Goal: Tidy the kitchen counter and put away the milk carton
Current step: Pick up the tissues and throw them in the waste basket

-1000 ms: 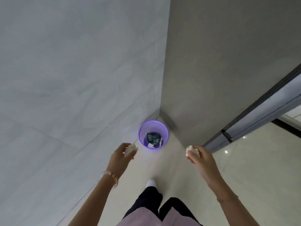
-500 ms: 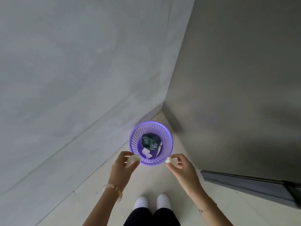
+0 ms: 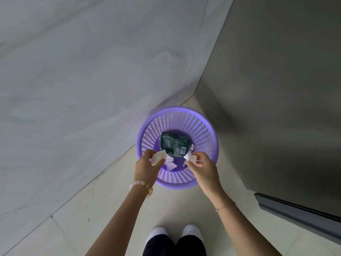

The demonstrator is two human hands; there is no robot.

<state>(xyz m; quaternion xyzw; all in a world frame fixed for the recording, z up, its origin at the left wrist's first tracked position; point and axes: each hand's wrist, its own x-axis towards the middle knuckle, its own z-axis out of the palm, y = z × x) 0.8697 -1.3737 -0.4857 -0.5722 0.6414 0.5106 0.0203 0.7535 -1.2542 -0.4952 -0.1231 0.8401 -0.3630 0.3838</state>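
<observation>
Two crumpled white paper scraps are pinched in the fingers, one wad (image 3: 158, 157) in the left hand (image 3: 145, 169), the other wad (image 3: 191, 157) in the right hand (image 3: 203, 168). Both hover over the near rim of the round purple perforated plastic wastebasket (image 3: 201, 130), which stands in the corner on the pale tiled floor (image 3: 110, 209) and holds a dark green wrapper (image 3: 174, 144) and white scraps. No milk carton shows.

open basket mouth (image 3: 203, 122) between walls (image 3: 92, 89)

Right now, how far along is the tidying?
Some trash, a dark packet and paper scraps, already lies in the bin. The left hand and right hand each hold a white wad over it, not yet dropped. No milk carton or counter is in view.
</observation>
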